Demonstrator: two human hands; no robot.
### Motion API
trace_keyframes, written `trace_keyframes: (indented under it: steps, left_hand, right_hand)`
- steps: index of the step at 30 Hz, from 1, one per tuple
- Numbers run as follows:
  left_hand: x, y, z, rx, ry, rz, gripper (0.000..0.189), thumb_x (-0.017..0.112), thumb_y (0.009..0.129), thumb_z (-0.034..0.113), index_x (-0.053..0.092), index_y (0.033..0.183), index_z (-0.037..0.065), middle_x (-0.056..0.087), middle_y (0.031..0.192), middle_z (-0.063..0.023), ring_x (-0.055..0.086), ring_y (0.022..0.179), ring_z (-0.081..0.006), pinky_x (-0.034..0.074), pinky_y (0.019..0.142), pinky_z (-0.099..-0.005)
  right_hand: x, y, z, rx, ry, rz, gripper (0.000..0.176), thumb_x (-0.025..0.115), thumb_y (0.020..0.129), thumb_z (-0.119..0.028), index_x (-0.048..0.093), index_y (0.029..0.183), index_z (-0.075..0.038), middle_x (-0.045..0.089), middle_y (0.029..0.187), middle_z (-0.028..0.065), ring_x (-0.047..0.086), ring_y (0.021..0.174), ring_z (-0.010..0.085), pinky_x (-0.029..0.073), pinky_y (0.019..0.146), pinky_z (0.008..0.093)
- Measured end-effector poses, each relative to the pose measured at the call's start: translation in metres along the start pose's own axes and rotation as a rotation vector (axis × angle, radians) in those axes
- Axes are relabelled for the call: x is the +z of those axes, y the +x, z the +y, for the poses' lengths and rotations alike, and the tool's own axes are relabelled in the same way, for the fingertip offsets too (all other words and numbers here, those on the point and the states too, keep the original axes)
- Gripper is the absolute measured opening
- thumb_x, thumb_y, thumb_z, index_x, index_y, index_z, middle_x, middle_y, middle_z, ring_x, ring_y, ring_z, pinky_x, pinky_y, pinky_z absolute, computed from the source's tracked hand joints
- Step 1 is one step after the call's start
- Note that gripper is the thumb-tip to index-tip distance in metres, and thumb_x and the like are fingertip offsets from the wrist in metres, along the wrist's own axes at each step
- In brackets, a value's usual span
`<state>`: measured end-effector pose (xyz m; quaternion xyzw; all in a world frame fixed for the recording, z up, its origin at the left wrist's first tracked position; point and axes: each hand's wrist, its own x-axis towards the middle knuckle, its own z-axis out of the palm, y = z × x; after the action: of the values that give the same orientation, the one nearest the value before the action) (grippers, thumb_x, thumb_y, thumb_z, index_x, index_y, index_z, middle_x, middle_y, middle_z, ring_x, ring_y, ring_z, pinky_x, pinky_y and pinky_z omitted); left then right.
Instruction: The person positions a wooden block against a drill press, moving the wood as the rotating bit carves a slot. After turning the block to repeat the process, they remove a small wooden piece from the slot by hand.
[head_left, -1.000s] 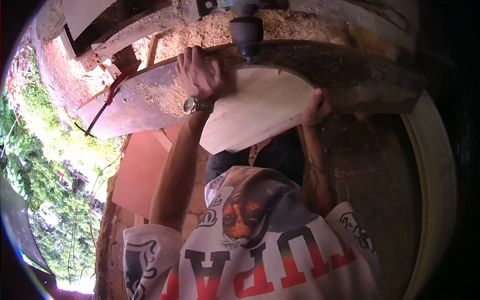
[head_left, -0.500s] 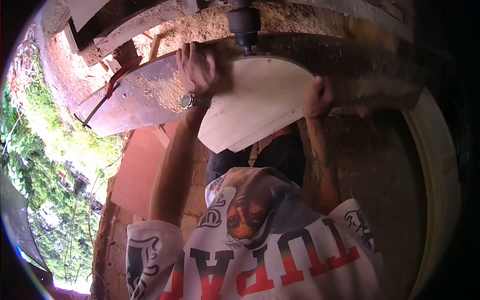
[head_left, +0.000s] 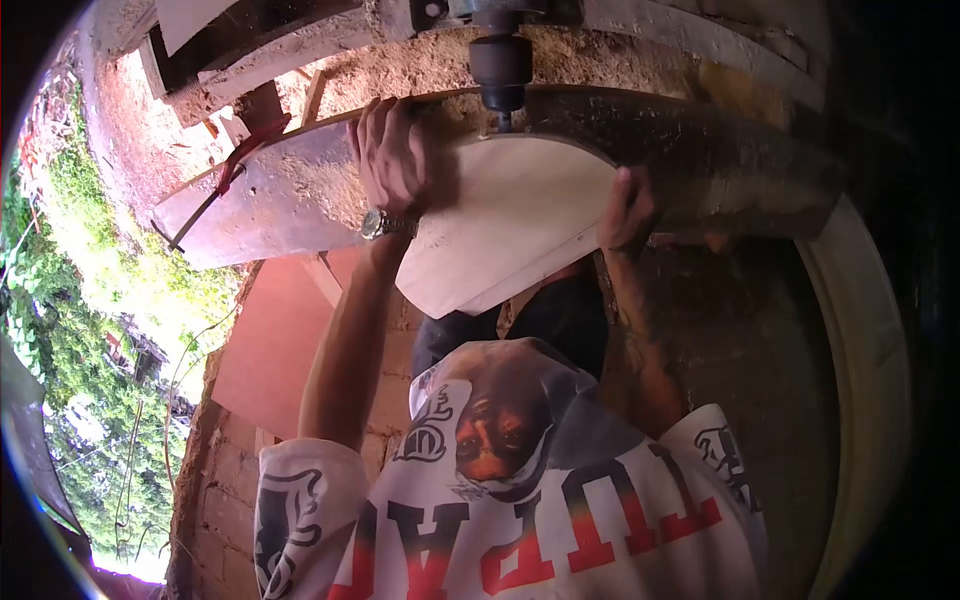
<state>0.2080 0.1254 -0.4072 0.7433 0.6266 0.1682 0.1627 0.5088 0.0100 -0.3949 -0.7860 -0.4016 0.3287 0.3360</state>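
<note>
Hands [head_left: 392, 160] on pale board [head_left: 510, 215], dark chuck [head_left: 501, 65]

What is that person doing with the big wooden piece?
They have both hands on a pale wooden board with a curved edge, on a dusty bench. The left hand, with a watch on its wrist, rests at one side, and the right hand holds the other. A dark machine points down right by the curved edge. I can't tell if it's spinning.

glare at left, dark right side, curved fisheye edges
</note>
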Motion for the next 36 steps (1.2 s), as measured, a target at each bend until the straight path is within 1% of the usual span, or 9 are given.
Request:
trace_keyframes:
  steps: [5,9,10,17,22,28,32,33,36]
  left_hand:
    - [-0.011,0.006,-0.008,-0.067,-0.008,-0.122,0.028,0.057,0.099,0.024,0.071,0.115,0.007,0.068,0.115,-0.0173,0.061,0.116,-0.0387,0.039,0.112,-0.0518]
    - [-0.009,0.003,-0.011,-0.008,-0.004,-0.097,0.034,0.051,0.101,0.028,0.072,0.115,0.005,0.07,0.108,-0.018,0.061,0.106,-0.0401,0.044,0.102,-0.0498]
    - [-0.008,0.002,-0.013,-0.031,-0.03,-0.117,0.033,0.058,0.099,0.026,0.071,0.123,0.007,0.069,0.12,-0.0168,0.061,0.118,-0.0389,0.039,0.113,-0.0529]
    - [-0.013,-0.003,-0.02,0.073,-0.05,-0.087,0.044,0.05,0.101,0.032,0.071,0.125,0.002,0.07,0.126,-0.0198,0.06,0.125,-0.0398,0.039,0.115,-0.0512]
    - [-0.012,0.009,-0.01,-0.003,-0.038,-0.07,0.039,0.047,0.101,0.031,0.075,0.105,0.003,0.071,0.106,-0.0218,0.061,0.1,-0.043,0.045,0.097,-0.0509]
    - [-0.013,0.011,0.003,-0.04,-0.029,-0.079,0.037,0.048,0.101,0.03,0.073,0.108,0.003,0.071,0.108,-0.0187,0.062,0.105,-0.0413,0.045,0.1,-0.0504]
    - [0.007,0.01,0.003,0.164,0.099,-0.125,0.033,0.046,0.101,0.025,0.07,0.112,0.005,0.069,0.116,-0.0166,0.062,0.11,-0.0383,0.043,0.103,-0.05]
    - [0.01,0.01,0.006,0.018,-0.049,-0.206,0.032,0.054,0.101,0.028,0.067,0.116,0.004,0.065,0.114,-0.0214,0.059,0.116,-0.0426,0.032,0.119,-0.06]
    - [0.005,0.004,0.02,0.038,-0.053,-0.144,0.034,0.055,0.098,0.028,0.065,0.119,0.002,0.064,0.119,-0.0227,0.057,0.12,-0.0431,0.031,0.121,-0.0596]
  right_hand:
    - [0.011,0.015,-0.012,0.078,0.028,-0.069,0.037,0.056,0.11,-0.036,0.067,0.103,-0.001,0.07,0.087,0.0151,0.069,0.084,0.0257,0.053,0.076,0.0392]
    - [0.008,0.006,-0.008,0.07,0.064,-0.034,0.038,0.058,0.109,-0.038,0.067,0.105,-0.001,0.07,0.088,0.0164,0.07,0.085,0.0287,0.054,0.078,0.0419]
    - [0.01,0.001,-0.001,0.05,0.04,-0.007,0.038,0.058,0.109,-0.038,0.067,0.105,-0.001,0.07,0.088,0.0167,0.071,0.085,0.0292,0.054,0.078,0.0422]
    - [0.018,-0.012,0.009,0.076,0.008,-0.004,0.036,0.06,0.107,-0.036,0.069,0.105,-0.002,0.071,0.092,0.0198,0.072,0.088,0.032,0.055,0.08,0.0428]
    - [0.011,0.009,-0.017,0.085,0.057,-0.028,0.033,0.062,0.106,-0.036,0.07,0.105,-0.004,0.071,0.086,0.0194,0.074,0.082,0.0329,0.055,0.074,0.0413]
    - [0.008,0.008,-0.009,0.093,0.028,-0.008,0.031,0.062,0.106,-0.036,0.071,0.107,-0.006,0.069,0.08,0.0149,0.071,0.075,0.0276,0.055,0.071,0.0399]
    - [-0.003,-0.018,0.014,0.079,0.216,0.062,0.031,0.059,0.107,-0.035,0.071,0.106,-0.007,0.07,0.085,0.0143,0.07,0.078,0.0278,0.055,0.073,0.0396]
    - [-0.003,-0.025,0.019,0.075,0.173,0.088,0.033,0.057,0.108,-0.035,0.069,0.102,-0.004,0.067,0.082,0.0115,0.064,0.077,0.0238,0.052,0.071,0.0379]
    - [-0.005,-0.037,0.026,0.074,0.073,0.145,0.041,0.054,0.111,-0.035,0.065,0.094,0.001,0.059,0.079,0.0063,0.05,0.074,0.0153,0.044,0.068,0.0342]
